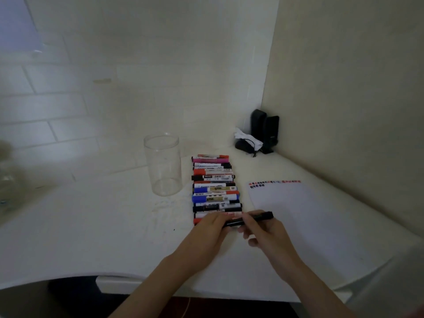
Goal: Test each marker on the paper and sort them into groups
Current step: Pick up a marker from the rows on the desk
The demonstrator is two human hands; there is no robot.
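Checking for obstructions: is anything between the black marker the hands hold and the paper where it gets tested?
Nothing visible. The black marker is held in both the left hand and the right hand, near the paper's left edge. The marker row and clear jar lie on the other side.

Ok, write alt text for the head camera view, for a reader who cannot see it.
Over a white table, a person's left hand and right hand together hold a black marker at the near end of a row of assorted coloured markers. A clear empty plastic jar stands left of the row; a white paper sheet with colour test marks lies right.
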